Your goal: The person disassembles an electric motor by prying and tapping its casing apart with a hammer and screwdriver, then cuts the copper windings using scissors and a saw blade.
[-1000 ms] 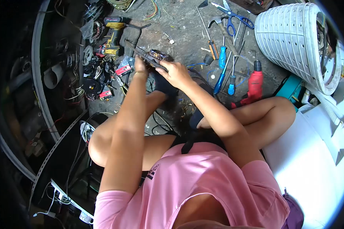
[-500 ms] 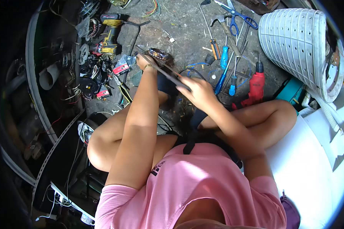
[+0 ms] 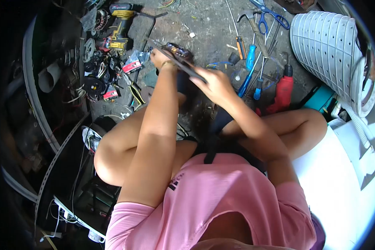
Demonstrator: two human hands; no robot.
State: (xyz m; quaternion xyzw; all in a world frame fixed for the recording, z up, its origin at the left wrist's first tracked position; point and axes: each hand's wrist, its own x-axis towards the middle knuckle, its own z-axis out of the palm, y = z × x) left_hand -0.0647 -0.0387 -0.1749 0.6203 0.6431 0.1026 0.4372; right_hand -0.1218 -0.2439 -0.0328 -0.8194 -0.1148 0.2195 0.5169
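My right hand (image 3: 214,85) is closed around the near end of a long, dark, narrow tool (image 3: 171,55) that looks like a hacksaw. The tool slants up to the left, across my left hand (image 3: 159,58). That hand is closed beside a round motor part with copper-coloured windings (image 3: 178,50). Its fingertips are partly hidden, so what they grip does not show clearly. Left of this hand lie a small red and white box (image 3: 132,66) and pliers with dark and yellow handles (image 3: 136,92).
A yellow cordless drill (image 3: 120,31) and motor parts lie at left. On the right are an orange-handled screwdriver (image 3: 240,47), blue screwdrivers (image 3: 250,57), a hammer (image 3: 254,25), scissors (image 3: 271,14), a red drill (image 3: 282,89) and a perforated metal drum (image 3: 323,50).
My right hand and the tool have shifted up and slightly left, toward my left hand. The whole view has also moved a little.
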